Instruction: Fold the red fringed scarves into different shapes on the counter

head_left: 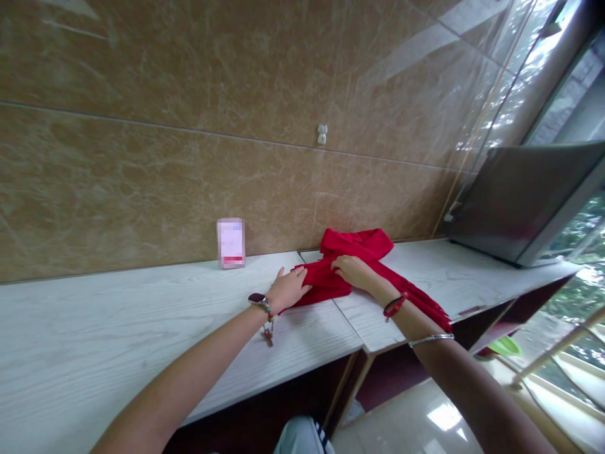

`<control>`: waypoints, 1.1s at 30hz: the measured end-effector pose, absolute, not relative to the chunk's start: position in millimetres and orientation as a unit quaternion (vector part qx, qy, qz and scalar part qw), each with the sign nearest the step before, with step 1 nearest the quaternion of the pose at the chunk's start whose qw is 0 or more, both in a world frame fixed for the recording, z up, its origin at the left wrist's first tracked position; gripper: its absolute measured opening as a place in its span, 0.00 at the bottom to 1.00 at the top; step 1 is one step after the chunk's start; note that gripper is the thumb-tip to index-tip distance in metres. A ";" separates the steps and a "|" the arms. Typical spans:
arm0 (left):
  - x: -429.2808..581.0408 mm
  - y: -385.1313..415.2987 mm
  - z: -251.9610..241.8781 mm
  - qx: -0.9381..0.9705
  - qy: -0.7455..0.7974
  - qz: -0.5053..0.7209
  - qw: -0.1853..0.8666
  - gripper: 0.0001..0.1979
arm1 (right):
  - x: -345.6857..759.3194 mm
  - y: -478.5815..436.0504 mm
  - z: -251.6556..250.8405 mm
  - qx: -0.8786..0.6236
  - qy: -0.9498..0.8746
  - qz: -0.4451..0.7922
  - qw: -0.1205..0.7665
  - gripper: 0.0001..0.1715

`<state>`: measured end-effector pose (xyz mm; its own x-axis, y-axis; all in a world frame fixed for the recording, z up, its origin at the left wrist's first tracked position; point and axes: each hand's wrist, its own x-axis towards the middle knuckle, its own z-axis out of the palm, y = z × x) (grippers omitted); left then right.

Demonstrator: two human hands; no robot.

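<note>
White wood-grain counter point(142, 328) bearing red fringed fabric scarf point(363, 247), right of pink standing card point(230, 243); left hand point(289, 289) spread flat on it, right hand point(353, 271) clenched on fold. Likely risk: fringe trapped under forearm, folds dragged askew.

The red cloth point(350, 265) is soft, matt woven fabric, creased, with a fringed edge. Under it, the tabletop point(118, 328) is pale wood with visible grain and a matt, dry finish. Behind the cloth, the wall tiles point(189, 157) are brown, marble-patterned, smooth and glossy. Below the cloth, the floor point(425, 416) shines with reflections. Just in front of the cloth, a thin bangle point(430, 340) looks like polished metal, and a red cord bracelet point(394, 306) is matt.
</note>
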<state>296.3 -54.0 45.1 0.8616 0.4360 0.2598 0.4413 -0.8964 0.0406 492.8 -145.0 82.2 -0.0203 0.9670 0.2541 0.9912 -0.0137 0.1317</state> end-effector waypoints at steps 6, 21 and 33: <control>299.4 -58.4 37.9 -0.958 -0.233 -0.147 0.079 0.21 | 508.9 -147.9 89.1 -0.747 -0.625 -0.215 0.071 0.19; 298.8 -59.8 35.6 -0.956 -0.260 -0.116 0.065 0.23 | 516.5 -134.8 86.1 -0.737 -0.623 -0.243 0.096 0.17; 298.3 -46.0 27.2 -0.936 -0.291 -0.171 -0.096 0.44 | 488.9 -140.0 59.6 -0.599 -0.776 -0.191 0.050 0.22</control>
<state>298.3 -46.0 27.2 0.7723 0.5781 0.2636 0.5125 -0.8120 0.2793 488.9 -140.0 59.6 -0.2774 0.9102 0.3075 0.9488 0.2093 0.2364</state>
